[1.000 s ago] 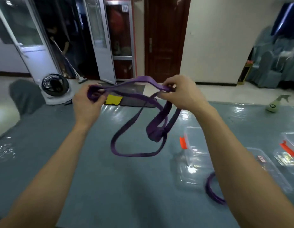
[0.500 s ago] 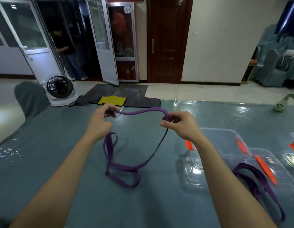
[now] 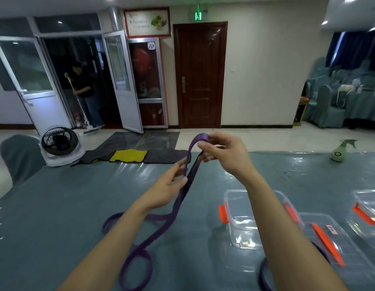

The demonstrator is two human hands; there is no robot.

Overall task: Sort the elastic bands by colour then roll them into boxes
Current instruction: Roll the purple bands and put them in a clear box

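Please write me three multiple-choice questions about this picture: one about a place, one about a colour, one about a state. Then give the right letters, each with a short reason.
1. Where is the bottle?
A. on the floor
B. at the far right of the table
C. on a chair

2. What colour are the latches of the boxes?
A. green
B. orange
C. blue

3. In what state is the band?
A. it lies untouched
B. it is rolled up in a box
C. the right hand pinches its folded end, and the rest trails onto the table

Answers:
1 B: it stands on the table near the far edge.
2 B: the clips on the clear boxes are orange.
3 C: the fold sits in the fingers, and loops lie on the table.
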